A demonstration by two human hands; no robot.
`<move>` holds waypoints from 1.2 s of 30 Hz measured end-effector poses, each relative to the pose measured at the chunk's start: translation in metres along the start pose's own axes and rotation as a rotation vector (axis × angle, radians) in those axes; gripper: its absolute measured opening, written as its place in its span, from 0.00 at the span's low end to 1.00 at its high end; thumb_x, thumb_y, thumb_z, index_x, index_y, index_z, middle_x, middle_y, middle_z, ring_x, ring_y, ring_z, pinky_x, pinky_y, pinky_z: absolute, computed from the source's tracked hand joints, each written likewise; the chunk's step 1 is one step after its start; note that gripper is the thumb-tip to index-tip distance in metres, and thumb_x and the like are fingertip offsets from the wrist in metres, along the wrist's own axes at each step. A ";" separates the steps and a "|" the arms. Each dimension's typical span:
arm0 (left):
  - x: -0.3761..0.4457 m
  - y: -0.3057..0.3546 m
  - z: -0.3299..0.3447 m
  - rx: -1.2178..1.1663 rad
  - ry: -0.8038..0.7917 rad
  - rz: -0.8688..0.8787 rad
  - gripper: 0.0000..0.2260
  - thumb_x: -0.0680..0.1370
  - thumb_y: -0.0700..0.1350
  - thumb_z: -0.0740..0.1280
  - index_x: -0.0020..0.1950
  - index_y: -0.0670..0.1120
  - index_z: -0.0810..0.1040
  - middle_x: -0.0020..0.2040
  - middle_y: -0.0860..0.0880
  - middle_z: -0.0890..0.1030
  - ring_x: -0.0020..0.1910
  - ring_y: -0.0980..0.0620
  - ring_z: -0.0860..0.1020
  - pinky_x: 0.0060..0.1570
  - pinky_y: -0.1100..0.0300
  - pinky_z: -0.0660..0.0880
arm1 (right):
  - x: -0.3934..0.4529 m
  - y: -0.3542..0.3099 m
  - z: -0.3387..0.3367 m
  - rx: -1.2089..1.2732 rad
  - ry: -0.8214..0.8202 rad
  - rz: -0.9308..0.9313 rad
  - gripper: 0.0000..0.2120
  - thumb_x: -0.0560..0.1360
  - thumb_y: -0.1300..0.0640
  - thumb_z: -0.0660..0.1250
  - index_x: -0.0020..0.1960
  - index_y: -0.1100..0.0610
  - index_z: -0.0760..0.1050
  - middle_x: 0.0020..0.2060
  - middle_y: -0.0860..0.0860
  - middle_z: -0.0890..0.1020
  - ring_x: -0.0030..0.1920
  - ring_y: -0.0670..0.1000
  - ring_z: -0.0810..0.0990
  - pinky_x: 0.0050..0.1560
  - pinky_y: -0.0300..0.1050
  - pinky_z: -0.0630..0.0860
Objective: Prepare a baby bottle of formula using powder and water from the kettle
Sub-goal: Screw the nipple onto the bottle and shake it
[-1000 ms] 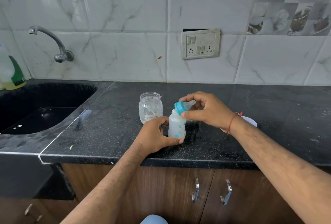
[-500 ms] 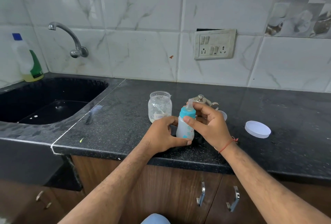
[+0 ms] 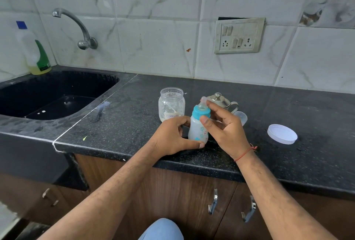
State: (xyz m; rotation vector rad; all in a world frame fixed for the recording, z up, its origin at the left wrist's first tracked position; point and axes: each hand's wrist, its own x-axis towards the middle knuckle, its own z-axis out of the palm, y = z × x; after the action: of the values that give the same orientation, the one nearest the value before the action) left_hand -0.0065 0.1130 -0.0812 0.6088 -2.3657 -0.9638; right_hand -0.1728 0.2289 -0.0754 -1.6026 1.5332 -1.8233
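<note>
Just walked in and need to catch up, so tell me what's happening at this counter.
A person is making up a baby bottle on the black counter. The left hand holds the bottle's body upright, while the right hand is at its blue collar, fingers loosely curled; whether it has a grip there is unclear. The teat is on. Behind stand an open formula jar, nearly empty, and a small steel kettle. The white jar lid lies to the right.

The bottle stands on the counter, jar behind-left, kettle behind-right, lid far right.
</note>
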 end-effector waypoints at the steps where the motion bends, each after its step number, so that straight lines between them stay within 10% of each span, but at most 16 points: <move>1: 0.000 -0.001 0.000 -0.001 0.002 0.005 0.20 0.69 0.52 0.87 0.51 0.61 0.79 0.32 0.73 0.77 0.32 0.64 0.72 0.34 0.72 0.69 | 0.000 -0.002 0.001 -0.002 0.013 0.003 0.22 0.76 0.54 0.74 0.69 0.41 0.77 0.62 0.38 0.85 0.66 0.44 0.82 0.63 0.40 0.80; 12: 0.002 -0.003 0.001 -0.007 0.026 0.012 0.20 0.67 0.56 0.87 0.49 0.65 0.78 0.36 0.60 0.78 0.34 0.60 0.71 0.34 0.68 0.69 | -0.002 0.003 -0.002 -0.158 0.065 -0.093 0.25 0.74 0.52 0.79 0.69 0.48 0.79 0.62 0.44 0.83 0.61 0.50 0.82 0.55 0.49 0.85; 17: 0.000 0.000 -0.001 0.023 0.000 0.012 0.21 0.69 0.56 0.86 0.54 0.65 0.78 0.36 0.74 0.78 0.35 0.65 0.74 0.35 0.72 0.69 | -0.003 -0.001 0.000 -0.229 0.094 -0.161 0.25 0.71 0.53 0.81 0.64 0.45 0.76 0.58 0.43 0.79 0.57 0.50 0.80 0.50 0.51 0.86; 36: -0.001 0.002 -0.002 0.014 -0.004 0.007 0.21 0.69 0.55 0.86 0.47 0.66 0.75 0.34 0.75 0.77 0.35 0.64 0.73 0.36 0.71 0.70 | -0.005 -0.001 0.000 -0.233 0.119 -0.145 0.32 0.71 0.48 0.80 0.72 0.50 0.74 0.60 0.47 0.79 0.58 0.51 0.80 0.49 0.47 0.85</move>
State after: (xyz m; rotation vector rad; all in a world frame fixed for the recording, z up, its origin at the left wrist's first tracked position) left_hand -0.0045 0.1138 -0.0785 0.6048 -2.3788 -0.9467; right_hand -0.1710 0.2330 -0.0773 -1.7790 1.7813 -1.9048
